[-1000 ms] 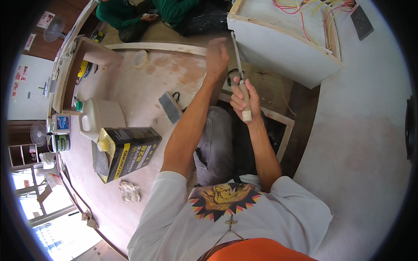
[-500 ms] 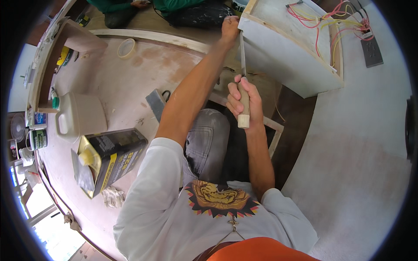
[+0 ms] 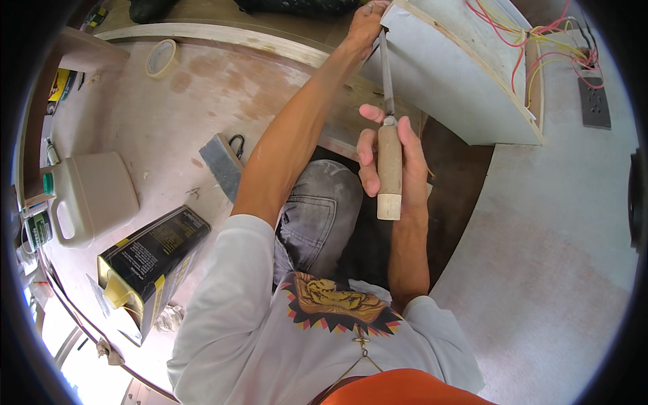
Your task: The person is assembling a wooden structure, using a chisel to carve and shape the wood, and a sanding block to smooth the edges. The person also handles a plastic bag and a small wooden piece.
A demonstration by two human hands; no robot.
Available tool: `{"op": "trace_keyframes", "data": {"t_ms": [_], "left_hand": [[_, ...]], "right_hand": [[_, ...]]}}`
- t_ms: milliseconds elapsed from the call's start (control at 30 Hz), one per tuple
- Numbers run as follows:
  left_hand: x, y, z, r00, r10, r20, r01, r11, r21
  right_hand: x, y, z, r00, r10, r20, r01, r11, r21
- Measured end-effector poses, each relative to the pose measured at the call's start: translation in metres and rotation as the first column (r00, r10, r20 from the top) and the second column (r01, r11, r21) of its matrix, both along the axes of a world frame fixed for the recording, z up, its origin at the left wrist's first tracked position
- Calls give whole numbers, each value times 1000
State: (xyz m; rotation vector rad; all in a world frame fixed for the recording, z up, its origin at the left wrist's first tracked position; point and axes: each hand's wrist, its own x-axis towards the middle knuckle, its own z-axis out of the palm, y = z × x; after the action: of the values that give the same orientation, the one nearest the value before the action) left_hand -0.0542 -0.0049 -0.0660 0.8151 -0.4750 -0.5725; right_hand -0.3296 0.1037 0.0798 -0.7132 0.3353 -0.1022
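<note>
My right hand [image 3: 413,158] is wrapped loosely around the wooden handle of a file [image 3: 389,152], its index finger lifted off. The narrow grey blade points away from me and runs up along the end of a white-painted wooden box [image 3: 445,81]. At the far corner of that box, my left hand [image 3: 368,25] is closed over the edge, near the blade's far end. Its fingertips are partly hidden, so I cannot tell whether they also touch the blade.
Red and yellow wires [image 3: 533,40] hang by a black socket plate [image 3: 595,101]. On the left panel [image 3: 223,101] are a tape roll [image 3: 162,59], a sanding block [image 3: 221,164], a white jug [image 3: 101,196] and a black-and-yellow can [image 3: 155,256]. An orange thing [image 3: 405,388] lies close to me.
My right hand and the file have shifted slightly toward me, and the fingers have loosened on the handle. My left hand stays at the box corner. The view has shifted.
</note>
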Motion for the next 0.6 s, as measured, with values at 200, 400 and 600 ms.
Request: {"op": "trace_keyframes", "data": {"t_ms": [200, 400, 600], "left_hand": [[-10, 1, 6, 974, 202, -103, -191, 976, 102], [-22, 13, 23, 940, 339, -32, -318, 909, 270], [-20, 20, 33, 937, 345, -57, -317, 907, 277]], "right_hand": [[-15, 1, -12, 976, -208, -64, 105, 709, -698], [-21, -4, -31, 934, -95, 344, 300, -315, -901], [-23, 1, -48, 954, 77, 291, 300, -308, -903]]}}
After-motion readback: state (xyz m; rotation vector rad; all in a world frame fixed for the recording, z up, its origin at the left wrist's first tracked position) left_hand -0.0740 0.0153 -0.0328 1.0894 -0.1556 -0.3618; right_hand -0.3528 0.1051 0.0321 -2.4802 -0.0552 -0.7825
